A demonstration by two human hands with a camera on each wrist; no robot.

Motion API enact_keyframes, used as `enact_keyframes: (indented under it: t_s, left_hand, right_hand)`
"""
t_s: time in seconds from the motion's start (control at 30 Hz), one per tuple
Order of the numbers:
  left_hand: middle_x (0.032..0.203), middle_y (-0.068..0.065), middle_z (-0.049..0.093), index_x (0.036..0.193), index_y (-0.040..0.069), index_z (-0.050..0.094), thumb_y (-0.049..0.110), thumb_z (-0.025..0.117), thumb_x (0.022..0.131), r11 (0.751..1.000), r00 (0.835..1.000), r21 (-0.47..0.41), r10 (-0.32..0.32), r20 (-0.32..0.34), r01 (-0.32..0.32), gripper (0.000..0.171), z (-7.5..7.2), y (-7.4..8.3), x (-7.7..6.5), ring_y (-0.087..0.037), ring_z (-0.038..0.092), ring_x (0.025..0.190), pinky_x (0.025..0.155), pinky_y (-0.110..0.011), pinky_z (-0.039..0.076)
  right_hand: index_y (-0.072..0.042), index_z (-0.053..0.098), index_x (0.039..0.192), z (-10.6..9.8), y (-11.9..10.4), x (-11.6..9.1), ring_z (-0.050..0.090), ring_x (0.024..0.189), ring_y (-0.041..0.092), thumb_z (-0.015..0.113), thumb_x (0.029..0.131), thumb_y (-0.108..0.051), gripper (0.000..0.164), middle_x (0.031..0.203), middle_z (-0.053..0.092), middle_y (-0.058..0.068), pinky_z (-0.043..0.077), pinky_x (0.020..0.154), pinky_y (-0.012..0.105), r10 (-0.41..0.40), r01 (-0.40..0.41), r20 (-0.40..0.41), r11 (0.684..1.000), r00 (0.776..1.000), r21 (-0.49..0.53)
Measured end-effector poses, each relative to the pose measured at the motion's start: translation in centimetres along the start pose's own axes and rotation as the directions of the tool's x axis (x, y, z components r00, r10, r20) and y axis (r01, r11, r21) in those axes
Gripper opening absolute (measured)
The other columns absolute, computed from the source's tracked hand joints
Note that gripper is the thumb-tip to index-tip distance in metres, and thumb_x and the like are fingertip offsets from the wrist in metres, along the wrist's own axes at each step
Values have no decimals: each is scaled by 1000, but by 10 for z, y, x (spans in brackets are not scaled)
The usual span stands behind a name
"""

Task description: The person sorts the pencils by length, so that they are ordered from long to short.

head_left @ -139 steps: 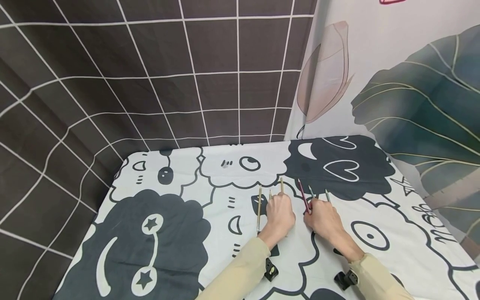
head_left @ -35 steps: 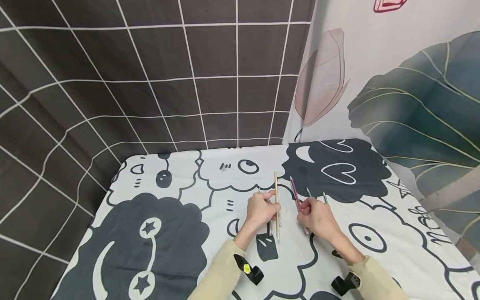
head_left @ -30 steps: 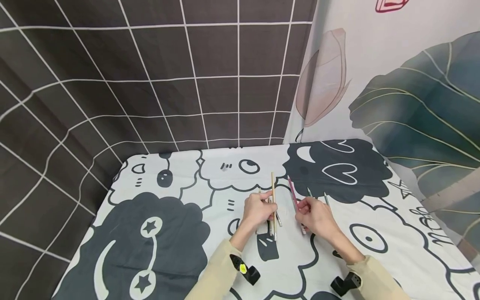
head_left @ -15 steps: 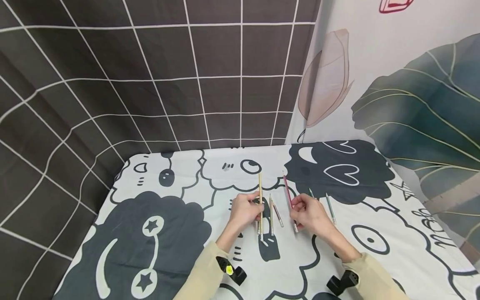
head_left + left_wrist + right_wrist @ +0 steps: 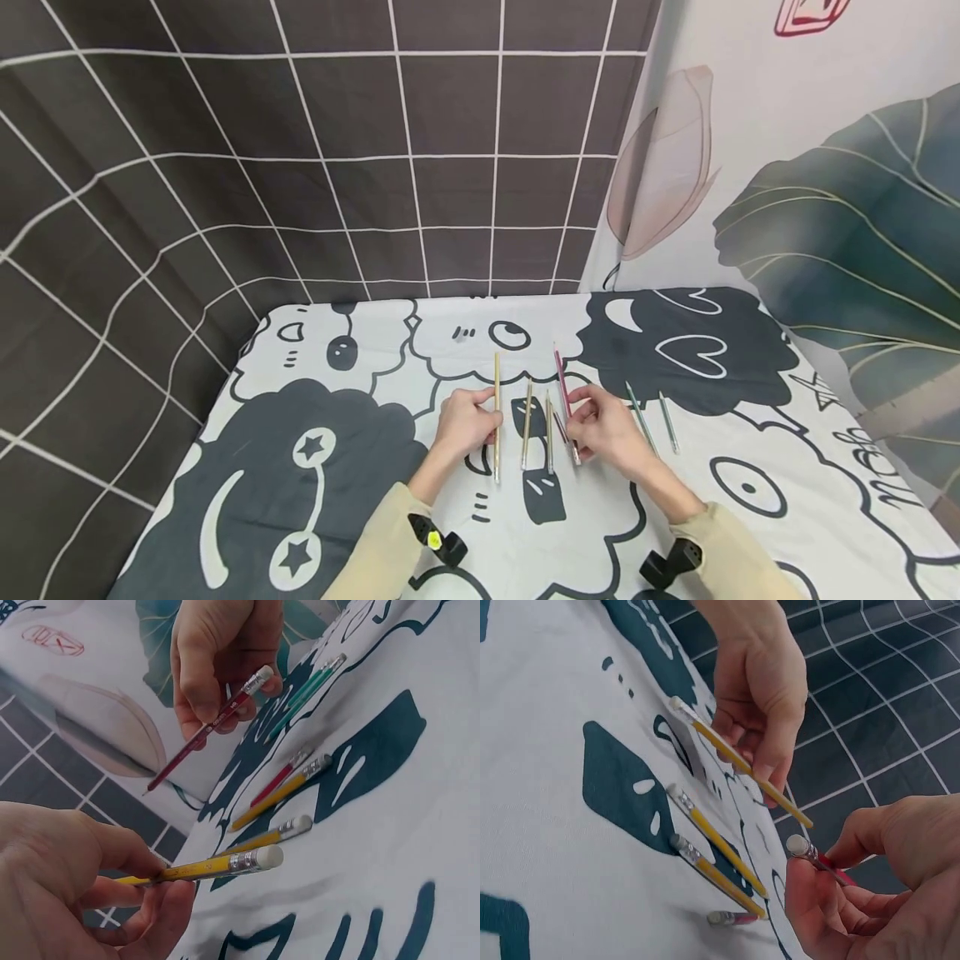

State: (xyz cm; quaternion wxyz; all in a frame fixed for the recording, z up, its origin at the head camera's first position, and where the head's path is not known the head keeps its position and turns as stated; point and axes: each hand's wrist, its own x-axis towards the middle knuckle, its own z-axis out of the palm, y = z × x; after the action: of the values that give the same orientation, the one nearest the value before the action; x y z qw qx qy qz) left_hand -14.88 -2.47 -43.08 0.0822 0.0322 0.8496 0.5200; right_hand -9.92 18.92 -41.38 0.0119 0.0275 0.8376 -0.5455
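Note:
In the head view my left hand (image 5: 467, 423) pinches a yellow pencil (image 5: 497, 454) between thumb and fingers. The left wrist view shows that pencil's white eraser end (image 5: 255, 859) raised above the cloth. My right hand (image 5: 609, 427) holds a red pencil (image 5: 561, 375), with its eraser (image 5: 800, 846) toward me. Between the hands lie two more yellow pencils (image 5: 716, 840) (image 5: 720, 879), side by side. Close by is a second red pencil (image 5: 281, 777), partly hidden behind a yellow one. Two green pencils (image 5: 668, 423) (image 5: 639, 417) rest just beyond my right hand.
A white cloth (image 5: 450, 575) with dark cartoon shapes covers the tabletop. Behind it hangs a dark grid-patterned curtain (image 5: 450, 192), and a leaf-print curtain (image 5: 847, 225) is at the right. Each sleeve carries a small black wrist camera (image 5: 670, 563).
Having lifted a yellow pencil, my left hand has moved left with it, away from the other yellow ones. My right hand has shifted slightly left with the red pencil, uncovering more of the green ones.

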Motion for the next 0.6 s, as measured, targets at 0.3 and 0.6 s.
enact_keyframes:
  t_s: [0.3, 0.6]
  left_hand:
    - [47, 4, 58, 125, 1, 68, -1, 65, 76, 998, 1000, 58, -14, -27, 16, 49, -19, -11, 0, -12, 57, 40, 41, -19, 39]
    - [49, 1, 59, 125, -1, 67, -2, 67, 79, 998, 998, 47, -39, -47, 41, 46, -34, -19, -1, -12, 58, 41, 42, -20, 41]
  right_hand:
    - [5, 56, 114, 16, -7, 3, 61, 54, 19, 59, 75, 11, 39, 73, 59, 7, 54, 47, 35, -1, 1, 27, 1000, 1000, 6]
    - [5, 56, 116, 37, -13, 9, 60, 50, 19, 59, 76, 12, 41, 71, 58, 7, 54, 46, 34, -31, 29, 62, 999, 998, 35]
